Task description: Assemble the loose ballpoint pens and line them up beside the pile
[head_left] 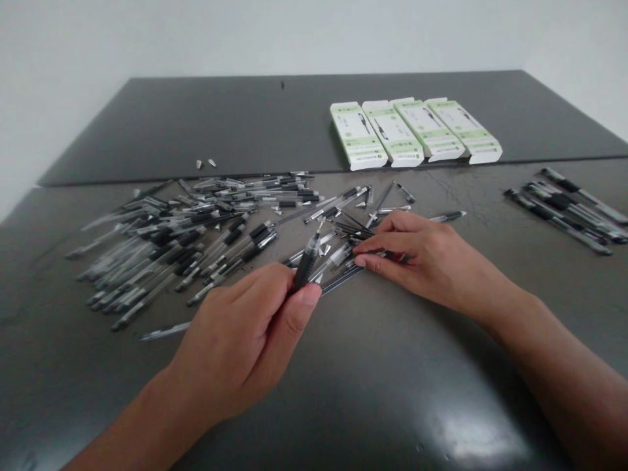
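Note:
My left hand (245,333) grips a black-and-clear pen barrel (307,260) between thumb and fingers, its tip pointing up and away. My right hand (426,258) lies on the dark table (373,386) with its fingers pressed together over a few thin pen refills and parts (343,261); whether it actually grips one I cannot tell. A big loose pile of clear pen barrels and black parts (196,235) spreads to the left of both hands.
Several white-and-green pen boxes (415,131) lie in a row at the back. A small group of assembled black pens (569,209) rests at the right edge. Two tiny pen tips (205,163) lie behind the pile. A seam (147,178) runs across the table.

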A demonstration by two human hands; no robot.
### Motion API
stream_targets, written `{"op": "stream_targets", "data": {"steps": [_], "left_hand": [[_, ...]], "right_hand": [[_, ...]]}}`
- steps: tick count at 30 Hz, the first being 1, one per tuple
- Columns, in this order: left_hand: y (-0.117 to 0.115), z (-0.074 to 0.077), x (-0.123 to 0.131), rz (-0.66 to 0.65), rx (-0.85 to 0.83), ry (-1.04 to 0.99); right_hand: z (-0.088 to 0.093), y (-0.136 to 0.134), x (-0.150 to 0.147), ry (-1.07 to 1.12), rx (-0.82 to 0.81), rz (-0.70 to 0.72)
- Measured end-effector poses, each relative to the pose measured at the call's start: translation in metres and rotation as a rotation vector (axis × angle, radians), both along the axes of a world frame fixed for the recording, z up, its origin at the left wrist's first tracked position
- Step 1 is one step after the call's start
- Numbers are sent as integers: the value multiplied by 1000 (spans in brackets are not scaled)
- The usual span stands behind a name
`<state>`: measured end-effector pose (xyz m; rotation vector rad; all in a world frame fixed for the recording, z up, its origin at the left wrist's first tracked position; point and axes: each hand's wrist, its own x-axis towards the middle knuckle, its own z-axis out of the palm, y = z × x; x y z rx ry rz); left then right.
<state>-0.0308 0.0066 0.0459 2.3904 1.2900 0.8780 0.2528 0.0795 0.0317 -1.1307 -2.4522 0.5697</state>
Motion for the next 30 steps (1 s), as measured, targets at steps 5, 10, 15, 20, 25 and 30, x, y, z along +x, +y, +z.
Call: {"op": "stream_targets", "data": {"steps": [5,10,15,20,25,30], "left_hand": [[0,0,2,-2,10,31],[1,1,-3,46,50,2],[0,6,-12,226,81,-81],[-2,9,-16,398,63,-152],[1,5,-17,442,104,-215],[5,2,-19,354,163,-287]], "right_hand": [[-1,-2,-3,-32,17,16],[1,-1,-2,-26,64,-14],[0,0,0,-30,108,-40],[-5,1,-2,-26,191,-37],[-9,2,-6,16,344,-36],[5,11,-25,-46,299,33]]}}
